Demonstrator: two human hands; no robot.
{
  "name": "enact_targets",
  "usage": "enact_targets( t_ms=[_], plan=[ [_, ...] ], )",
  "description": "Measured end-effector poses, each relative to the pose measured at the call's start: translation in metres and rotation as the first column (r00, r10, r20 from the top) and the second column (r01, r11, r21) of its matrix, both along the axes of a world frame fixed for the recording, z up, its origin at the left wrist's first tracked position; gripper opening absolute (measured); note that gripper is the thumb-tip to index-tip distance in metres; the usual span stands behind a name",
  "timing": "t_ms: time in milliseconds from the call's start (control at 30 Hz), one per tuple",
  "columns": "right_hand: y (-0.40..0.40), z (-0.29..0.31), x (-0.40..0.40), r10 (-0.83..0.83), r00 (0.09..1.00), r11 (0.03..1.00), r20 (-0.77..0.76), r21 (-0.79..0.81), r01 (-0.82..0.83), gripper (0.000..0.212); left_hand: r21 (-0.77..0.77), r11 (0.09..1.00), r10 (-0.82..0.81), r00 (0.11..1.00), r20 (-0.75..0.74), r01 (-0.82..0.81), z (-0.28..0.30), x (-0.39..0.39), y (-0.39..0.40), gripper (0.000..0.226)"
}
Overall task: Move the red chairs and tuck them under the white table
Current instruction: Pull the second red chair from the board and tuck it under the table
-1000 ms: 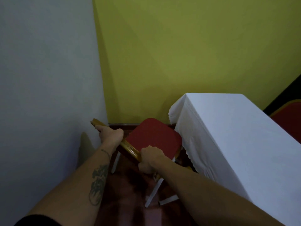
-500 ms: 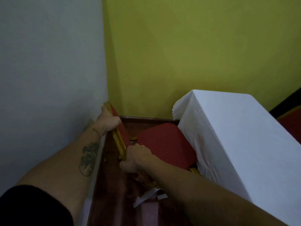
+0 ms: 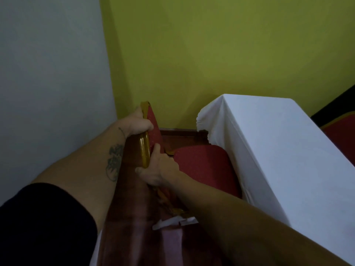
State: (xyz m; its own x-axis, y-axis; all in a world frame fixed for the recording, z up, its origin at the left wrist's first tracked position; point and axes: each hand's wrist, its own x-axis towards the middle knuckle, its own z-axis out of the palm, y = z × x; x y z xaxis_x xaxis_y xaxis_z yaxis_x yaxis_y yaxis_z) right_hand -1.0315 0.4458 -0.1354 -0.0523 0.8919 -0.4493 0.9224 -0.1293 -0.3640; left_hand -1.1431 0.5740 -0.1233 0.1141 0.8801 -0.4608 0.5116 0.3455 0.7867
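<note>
Red chair, seat toward white table, backrest edge-on, both hands gripping.

- The floor is dark reddish-brown and glossy, running into the corner where a grey wall meets a yellow-green one.
- A red chair stands on it, its seat partly under the hanging cloth.
- The desk, draped in white cloth, stands just beside the chair.
- White paper scraps lie on the floor near the chair.
</note>
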Motion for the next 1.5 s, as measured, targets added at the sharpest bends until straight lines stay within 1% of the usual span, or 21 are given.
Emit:
enact_targets(
  t_ms=[67, 100, 167, 267, 433, 533, 667, 733, 867, 1033, 1133, 1200, 1233, 1300, 1333, 1367, 1433, 1467, 1500],
  plan=[
    [0.010, -0.003, 0.005, -0.027, 0.999, 1.000, -0.022, 0.012, 0.028, 0.101, 0.002, 1.000, -0.013, 1.000, -0.016, 0.014, -0.002, 0.009, 0.011, 0.103],
    [0.014, -0.005, 0.009, -0.037, 0.999, 0.999, -0.034, 0.014, 0.037, 0.099, 0.008, 1.000, -0.019, 1.000, -0.018, 0.019, -0.003, 0.015, 0.017, 0.107],
    [0.022, -0.007, 0.019, -0.060, 0.997, 0.998, -0.055, 0.005, 0.060, 0.099, 0.022, 1.000, -0.008, 1.000, -0.018, 0.008, -0.003, 0.028, 0.022, 0.106],
    [0.028, -0.007, 0.040, -0.106, 0.991, 0.994, -0.079, 0.008, 0.107, 0.093, 0.041, 0.999, -0.023, 0.999, -0.027, 0.024, -0.004, 0.052, 0.031, 0.097],
    [0.028, -0.006, 0.082, -0.186, 0.976, 0.983, -0.117, -0.010, 0.186, 0.083, 0.058, 0.996, -0.074, 0.997, -0.016, 0.075, -0.002, 0.098, 0.036, 0.105],
    [0.030, -0.004, 0.113, -0.197, 0.974, 0.980, -0.112, -0.031, 0.195, 0.087, 0.083, 0.992, -0.091, 0.995, -0.039, 0.094, -0.005, 0.131, 0.040, 0.103],
    [0.035, -0.002, 0.156, -0.210, 0.973, 0.976, -0.099, -0.083, 0.202, 0.101, 0.065, 0.989, -0.132, 0.991, -0.024, 0.134, -0.015, 0.174, 0.047, 0.112],
    [0.035, -0.002, 0.167, -0.229, 0.967, 0.972, -0.110, -0.081, 0.221, 0.104, 0.083, 0.990, -0.113, 0.993, -0.032, 0.116, -0.021, 0.189, 0.053, 0.110],
    [0.041, -0.003, 0.180, -0.249, 0.959, 0.967, -0.133, -0.088, 0.238, 0.103, 0.143, 0.990, -0.012, 0.997, -0.074, 0.022, -0.024, 0.206, 0.059, 0.090],
    [0.041, -0.008, 0.183, -0.295, 0.938, 0.955, -0.184, -0.093, 0.282, 0.102, 0.197, 0.980, 0.037, 0.994, -0.105, -0.016, -0.024, 0.217, 0.057, 0.088],
    [0.025, -0.012, 0.178, -0.331, 0.920, 0.944, -0.210, -0.085, 0.320, 0.092, 0.264, 0.964, 0.054, 0.991, -0.125, -0.020, -0.021, 0.216, 0.044, 0.089],
    [0.007, -0.012, 0.175, -0.341, 0.924, 0.940, -0.175, -0.069, 0.334, 0.084, 0.276, 0.961, 0.045, 0.989, -0.138, -0.006, -0.024, 0.212, 0.027, 0.096],
    [-0.003, -0.011, 0.175, -0.337, 0.931, 0.941, -0.140, -0.073, 0.329, 0.084, 0.253, 0.967, 0.025, 0.993, -0.118, 0.005, -0.026, 0.210, 0.017, 0.103],
    [-0.025, -0.008, 0.177, -0.301, 0.953, 0.946, -0.045, -0.138, 0.292, 0.087, 0.175, 0.984, -0.008, 0.999, -0.035, 0.014, -0.032, 0.207, -0.006, 0.112],
    [-0.036, -0.007, 0.180, -0.278, 0.960, 0.944, 0.008, -0.184, 0.275, 0.085, 0.124, 0.992, -0.015, 1.000, 0.003, 0.015, -0.035, 0.206, -0.018, 0.109],
    [-0.046, -0.007, 0.183, -0.257, 0.965, 0.938, 0.058, -0.225, 0.264, 0.079, 0.080, 0.997, -0.022, 1.000, 0.018, 0.020, -0.036, 0.206, -0.030, 0.098],
    [-0.063, -0.007, 0.189, -0.238, 0.960, 0.917, 0.148, -0.290, 0.272, 0.068, 0.051, 0.998, -0.044, 0.999, 0.008, 0.043, -0.037, 0.206, -0.049, 0.064],
    [-0.070, -0.007, 0.190, -0.245, 0.954, 0.905, 0.173, -0.312, 0.289, 0.064, 0.052, 0.997, -0.056, 0.998, -0.001, 0.056, -0.039, 0.205, -0.055, 0.055],
    [-0.074, -0.008, 0.192, -0.256, 0.950, 0.899, 0.180, -0.317, 0.302, 0.059, 0.049, 0.996, -0.071, 0.997, -0.010, 0.071, -0.038, 0.205, -0.058, 0.052]
  ],
)
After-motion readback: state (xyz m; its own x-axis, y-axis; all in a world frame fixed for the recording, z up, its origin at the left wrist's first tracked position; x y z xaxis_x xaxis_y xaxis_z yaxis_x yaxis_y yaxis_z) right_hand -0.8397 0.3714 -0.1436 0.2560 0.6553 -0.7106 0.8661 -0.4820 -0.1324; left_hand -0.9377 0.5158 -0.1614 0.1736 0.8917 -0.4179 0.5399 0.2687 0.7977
